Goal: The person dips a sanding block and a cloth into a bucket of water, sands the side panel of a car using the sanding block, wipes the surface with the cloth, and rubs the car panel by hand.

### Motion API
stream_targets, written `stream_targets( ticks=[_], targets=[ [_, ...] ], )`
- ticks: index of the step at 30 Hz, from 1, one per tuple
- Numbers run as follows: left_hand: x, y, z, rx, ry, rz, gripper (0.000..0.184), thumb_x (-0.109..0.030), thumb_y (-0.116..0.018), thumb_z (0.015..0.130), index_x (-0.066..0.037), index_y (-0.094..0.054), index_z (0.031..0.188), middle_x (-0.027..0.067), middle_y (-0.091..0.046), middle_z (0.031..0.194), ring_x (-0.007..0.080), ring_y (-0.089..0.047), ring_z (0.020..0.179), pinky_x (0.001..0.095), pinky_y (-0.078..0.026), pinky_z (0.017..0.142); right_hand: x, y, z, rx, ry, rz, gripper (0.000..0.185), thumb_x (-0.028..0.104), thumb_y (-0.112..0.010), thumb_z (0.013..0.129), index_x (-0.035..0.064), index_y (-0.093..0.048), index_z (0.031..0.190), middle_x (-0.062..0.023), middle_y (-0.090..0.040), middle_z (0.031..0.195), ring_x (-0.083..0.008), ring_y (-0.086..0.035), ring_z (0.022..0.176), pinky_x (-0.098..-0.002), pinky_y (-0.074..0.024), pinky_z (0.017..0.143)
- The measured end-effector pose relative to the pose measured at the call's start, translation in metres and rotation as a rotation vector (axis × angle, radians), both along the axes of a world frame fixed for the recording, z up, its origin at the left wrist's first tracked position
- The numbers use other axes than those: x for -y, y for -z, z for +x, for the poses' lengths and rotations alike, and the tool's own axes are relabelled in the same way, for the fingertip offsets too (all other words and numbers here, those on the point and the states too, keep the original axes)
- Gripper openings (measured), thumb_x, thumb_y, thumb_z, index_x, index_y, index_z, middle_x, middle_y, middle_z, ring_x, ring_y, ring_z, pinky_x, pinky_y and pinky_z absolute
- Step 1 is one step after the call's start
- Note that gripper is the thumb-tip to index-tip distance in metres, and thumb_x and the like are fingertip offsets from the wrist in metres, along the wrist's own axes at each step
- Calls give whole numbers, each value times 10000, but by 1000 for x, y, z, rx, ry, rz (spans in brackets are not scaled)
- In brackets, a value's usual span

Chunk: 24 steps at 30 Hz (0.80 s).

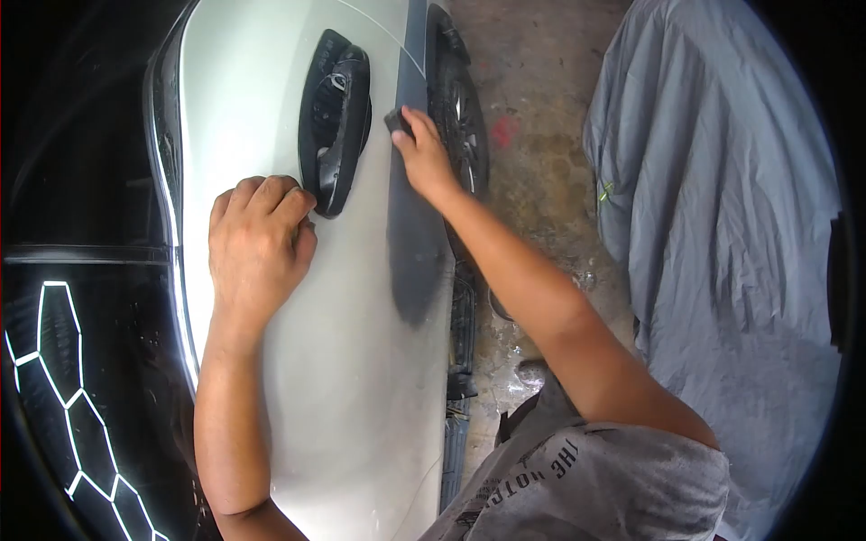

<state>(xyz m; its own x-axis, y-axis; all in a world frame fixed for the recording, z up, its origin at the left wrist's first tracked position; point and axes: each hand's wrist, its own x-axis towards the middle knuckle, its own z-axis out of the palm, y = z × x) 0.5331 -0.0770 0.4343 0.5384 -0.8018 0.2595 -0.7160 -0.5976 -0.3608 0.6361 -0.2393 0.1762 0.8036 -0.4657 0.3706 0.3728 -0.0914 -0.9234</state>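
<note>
A pale car side panel (334,361) runs up the middle of the head view, with a black door handle (341,135) set in it. Just left of the handle's lower end, my left hand (260,230) rests on the panel, fingers curled under and closed; whatever is beneath them, if anything, is hidden. My right hand (422,153) grips a small dark sanding block (395,122). The block lies against a long dark grey patch (415,243) on the panel, right of the handle.
Dark window glass (90,180) with hexagonal light reflections lies left, edged by chrome trim (180,298). A wheel (462,117) shows beyond the panel, above stained concrete floor (532,153). A grey cover (713,225) drapes over something at right.
</note>
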Motion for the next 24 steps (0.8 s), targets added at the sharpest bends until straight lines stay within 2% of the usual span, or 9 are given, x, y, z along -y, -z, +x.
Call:
stream_targets(
  ticks=[4,6,9,13,18,21,23,24],
  targets=[
    [-1,-1,0,-4,-7,10,278,5,-735,696,-98,-674,947,24,-678,1031,261,-631,1004,422,-484,884,-70,24,-125,-48,-87,-80,535,181,-590,1029,12,-451,1517,-251,-408,1560,-424,-389,1462,-456,-327,1212],
    [1,-2,0,-8,6,12,288,7,-737,695,-93,-683,959,25,-689,1051,263,-637,1019,423,-489,892,-100,43,-178,-32,-173,-14,543,176,-600,1027,20,-447,1525,-249,-388,1579,-420,-373,1474,-469,-316,1218],
    [2,-5,-1,3,32,17,296,10,-738,692,-85,-698,970,30,-705,1066,264,-647,1034,420,-497,899,-79,32,-136,-44,-108,-37,537,159,-599,1022,17,-453,1519,-251,-391,1573,-414,-371,1473,-465,-310,1221],
    [6,-6,-3,18,4,38,299,10,-739,681,-80,-714,965,40,-712,1024,260,-658,1030,412,-502,905,1,-9,2,14,6,26,485,150,-587,1017,-40,-485,1452,-230,-468,1496,-393,-459,1385,-411,-362,1179],
    [16,-11,-14,-4,-84,30,244,8,-733,704,-66,-714,935,47,-703,979,272,-657,1005,419,-507,883,16,-17,13,-9,-32,1,500,157,-590,1009,-64,-479,1444,-246,-487,1464,-403,-479,1361,-413,-378,1164],
    [35,-15,-51,-370,-279,-324,147,-27,-730,731,-54,-730,876,76,-712,968,282,-675,977,431,-531,865,28,-16,10,-50,-76,-91,501,168,-612,987,-63,-510,1420,-251,-512,1438,-412,-487,1352,-419,-384,1158],
    [44,-6,-78,-677,-199,-714,61,-84,-731,815,-36,-713,846,113,-703,902,309,-681,904,413,-538,799,48,-7,-7,-64,-157,-255,481,177,-620,979,-56,-545,1393,-250,-532,1426,-407,-493,1350,-418,-383,1157],
    [52,-7,-92,-823,-123,-889,77,-105,-730,856,-33,-711,840,126,-698,877,311,-685,872,405,-539,783,57,14,-17,-61,-181,-307,485,217,-643,989,7,-563,1419,-227,-543,1444,-378,-489,1374,-405,-352,1182]
  ],
)
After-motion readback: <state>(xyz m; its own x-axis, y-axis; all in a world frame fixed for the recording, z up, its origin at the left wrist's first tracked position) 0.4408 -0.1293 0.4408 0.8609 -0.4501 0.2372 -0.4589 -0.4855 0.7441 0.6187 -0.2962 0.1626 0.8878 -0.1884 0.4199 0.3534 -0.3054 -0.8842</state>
